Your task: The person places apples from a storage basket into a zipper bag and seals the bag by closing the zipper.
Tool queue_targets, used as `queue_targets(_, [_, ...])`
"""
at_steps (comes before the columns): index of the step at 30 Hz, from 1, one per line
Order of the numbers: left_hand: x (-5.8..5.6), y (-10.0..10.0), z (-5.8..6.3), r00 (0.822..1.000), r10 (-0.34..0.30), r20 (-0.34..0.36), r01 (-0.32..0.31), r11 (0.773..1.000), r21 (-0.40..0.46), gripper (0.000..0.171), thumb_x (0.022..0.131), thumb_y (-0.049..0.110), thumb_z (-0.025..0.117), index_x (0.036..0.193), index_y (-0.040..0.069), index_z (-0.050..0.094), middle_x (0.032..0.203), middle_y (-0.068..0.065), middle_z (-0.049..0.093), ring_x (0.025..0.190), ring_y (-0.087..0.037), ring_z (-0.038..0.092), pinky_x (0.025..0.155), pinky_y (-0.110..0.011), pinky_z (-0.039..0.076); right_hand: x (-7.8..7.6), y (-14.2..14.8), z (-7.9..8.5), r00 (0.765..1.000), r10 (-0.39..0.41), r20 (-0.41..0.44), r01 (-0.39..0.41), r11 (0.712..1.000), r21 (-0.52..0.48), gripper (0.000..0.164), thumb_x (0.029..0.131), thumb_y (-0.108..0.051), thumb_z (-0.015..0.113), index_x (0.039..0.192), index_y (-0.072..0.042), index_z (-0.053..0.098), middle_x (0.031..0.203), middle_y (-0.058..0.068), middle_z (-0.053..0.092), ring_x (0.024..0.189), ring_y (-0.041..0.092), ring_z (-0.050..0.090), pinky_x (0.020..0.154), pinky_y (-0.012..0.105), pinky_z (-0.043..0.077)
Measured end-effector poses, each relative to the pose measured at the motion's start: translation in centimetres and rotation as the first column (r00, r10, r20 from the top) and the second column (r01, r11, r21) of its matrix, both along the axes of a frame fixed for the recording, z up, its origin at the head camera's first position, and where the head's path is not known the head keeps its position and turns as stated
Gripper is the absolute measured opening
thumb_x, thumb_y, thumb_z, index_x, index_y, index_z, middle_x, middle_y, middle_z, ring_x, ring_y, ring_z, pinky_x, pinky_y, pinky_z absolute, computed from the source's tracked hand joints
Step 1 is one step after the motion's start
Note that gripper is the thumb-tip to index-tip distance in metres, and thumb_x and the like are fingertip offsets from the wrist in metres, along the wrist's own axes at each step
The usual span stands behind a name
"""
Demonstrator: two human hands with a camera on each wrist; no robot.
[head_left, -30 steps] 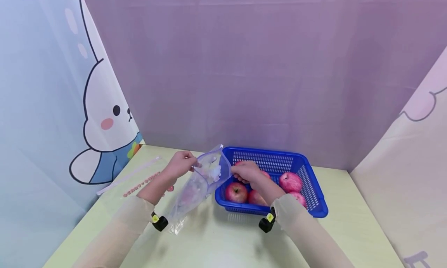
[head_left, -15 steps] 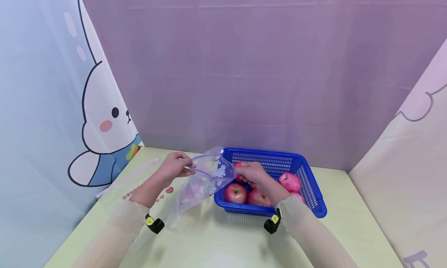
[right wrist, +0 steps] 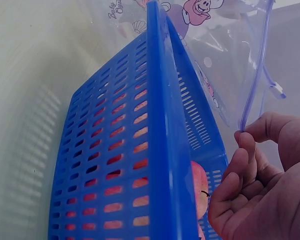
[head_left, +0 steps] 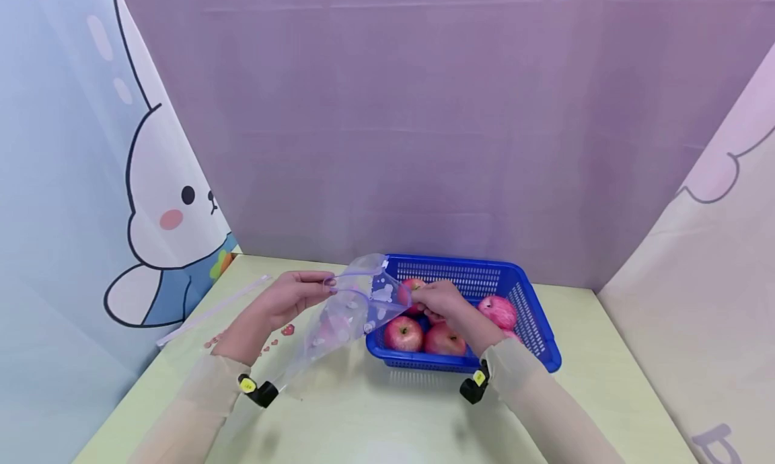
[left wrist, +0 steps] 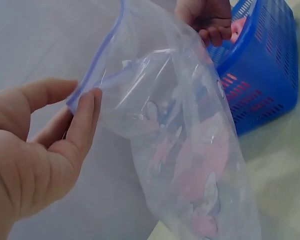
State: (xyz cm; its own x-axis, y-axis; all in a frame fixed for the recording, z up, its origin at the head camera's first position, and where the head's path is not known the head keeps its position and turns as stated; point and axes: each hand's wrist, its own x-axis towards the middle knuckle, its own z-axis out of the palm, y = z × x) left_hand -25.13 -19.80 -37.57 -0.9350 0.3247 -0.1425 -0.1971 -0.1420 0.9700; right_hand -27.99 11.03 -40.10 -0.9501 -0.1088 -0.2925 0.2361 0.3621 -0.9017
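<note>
A clear zip bag (head_left: 339, 323) with a lilac zip edge and cartoon prints hangs between both hands, its mouth spread apart. My left hand (head_left: 290, 299) pinches the left side of the mouth; in the left wrist view its thumb and fingers meet at the lilac strip. My right hand (head_left: 445, 299) pinches the opposite corner between thumb and forefinger, the other fingers curled, above the basket's left part. Under it the blue plastic basket (head_left: 448, 270) holds several red apples, among them a front-left apple (head_left: 403, 334) and a right-hand apple (head_left: 498, 313). The bag's lower end slants towards the left wrist.
Flat on the table (head_left: 351, 423), left of the hands, lies a second clear bag with a lilac zip strip (head_left: 212, 311) and red prints, partly hidden by the left arm. A mauve curtain (head_left: 387, 148) rises behind the table, with printed cloths at either side.
The left hand has shifted left and its fingers have straightened somewhat, drawing the bag's mouth wider. The right hand has barely moved. The camera view has turned slightly.
</note>
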Motion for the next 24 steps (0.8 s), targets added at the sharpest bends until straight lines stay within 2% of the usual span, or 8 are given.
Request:
queue_targets(3, [0.1, 0.1, -0.2, 1.000, -0.002, -0.014, 0.002, 1.000, -0.009, 0.049, 0.077, 0.003, 0.065, 0.122, -0.003, 0.048, 0.124, -0.026, 0.044, 0.104, -0.028, 0.053, 0.086, -0.035, 0.040, 0.0, 0.0, 0.2, 1.000, 0.006, 0.000, -0.006, 1.000, 0.008, 0.010, 0.063, -0.013, 0.060, 0.059, -0.005, 0.057, 0.052, 0.003, 0.049, 0.038, 0.010, 0.033, 0.036, 0.024, 0.023])
queue_targets(7, [0.2, 0.5, -0.5, 0.994, 0.046, -0.095, -0.054, 0.995, -0.084, 0.045, 0.078, 0.008, 0.065, 0.119, -0.002, 0.052, 0.111, -0.020, 0.055, 0.099, -0.027, 0.056, 0.085, -0.036, 0.041, 0.2, -0.2, 0.5, 1.000, 0.023, 0.007, -0.023, 1.000, 0.004, 0.012, 0.064, -0.014, 0.061, 0.063, -0.003, 0.059, 0.053, 0.004, 0.051, 0.038, 0.010, 0.032, 0.034, 0.023, 0.022])
queue_targets(10, [0.1, 0.7, -0.8, 0.977, 0.094, -0.191, -0.124, 0.981, -0.149, 0.044, 0.077, 0.014, 0.067, 0.116, -0.002, 0.055, 0.101, -0.018, 0.060, 0.090, -0.024, 0.060, 0.083, -0.038, 0.043, 0.3, -0.3, 0.8, 0.999, 0.036, 0.007, -0.036, 0.999, -0.004, 0.013, 0.066, -0.014, 0.061, 0.065, -0.001, 0.059, 0.053, 0.005, 0.052, 0.037, 0.010, 0.031, 0.033, 0.024, 0.022])
queue_targets(16, [0.0, 0.9, -1.4, 0.927, 0.204, -0.315, -0.266, 0.949, -0.170, 0.036, 0.073, 0.023, 0.071, 0.102, 0.002, 0.065, 0.090, -0.017, 0.064, 0.076, -0.023, 0.063, 0.077, -0.041, 0.047, 0.5, -0.4, 1.4, 0.999, 0.047, 0.011, -0.047, 0.998, -0.043, 0.010, 0.066, -0.011, 0.060, 0.062, -0.002, 0.056, 0.052, 0.005, 0.047, 0.035, 0.009, 0.029, 0.032, 0.022, 0.019])
queue_targets(20, [0.0, 1.0, -1.8, 0.904, 0.206, -0.374, -0.295, 0.935, -0.196, 0.030, 0.074, 0.027, 0.070, 0.096, 0.006, 0.068, 0.089, -0.017, 0.064, 0.074, -0.021, 0.062, 0.076, -0.041, 0.047, 0.5, -0.4, 1.5, 0.998, 0.062, 0.021, -0.061, 0.997, -0.044, 0.011, 0.066, -0.012, 0.061, 0.064, -0.001, 0.057, 0.053, 0.005, 0.049, 0.036, 0.009, 0.030, 0.032, 0.023, 0.020])
queue_targets(24, [0.1, 1.4, -1.9, 0.900, 0.192, -0.392, -0.277, 0.945, -0.172, 0.024, 0.076, 0.022, 0.068, 0.092, 0.004, 0.068, 0.089, -0.017, 0.064, 0.074, -0.021, 0.061, 0.075, -0.041, 0.048, 0.4, -0.5, 1.4, 0.997, 0.078, 0.001, -0.078, 0.997, -0.001, 0.021, 0.067, -0.017, 0.064, 0.073, 0.003, 0.061, 0.054, 0.005, 0.052, 0.034, 0.008, 0.031, 0.031, 0.022, 0.021])
